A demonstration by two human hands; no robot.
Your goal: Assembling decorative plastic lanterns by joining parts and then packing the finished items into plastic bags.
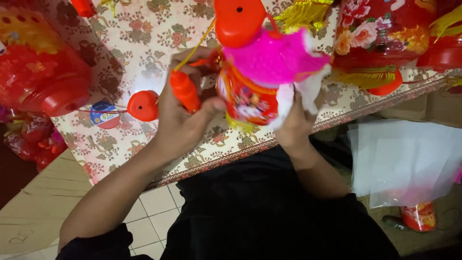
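The left hand (180, 118) grips the orange handle (185, 91). The right hand (293, 125) holds the lantern (248, 98) by its white wrapping. The lantern stands upright between both hands, above the counter (144, 53).

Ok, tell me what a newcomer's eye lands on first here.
First the bright red and pink lantern held up at the centre, over the floral tablecloth. The left hand grips an orange-red handle beside it, while the right hand supports the lantern from below. Large red lanterns sit at the far left and top right.
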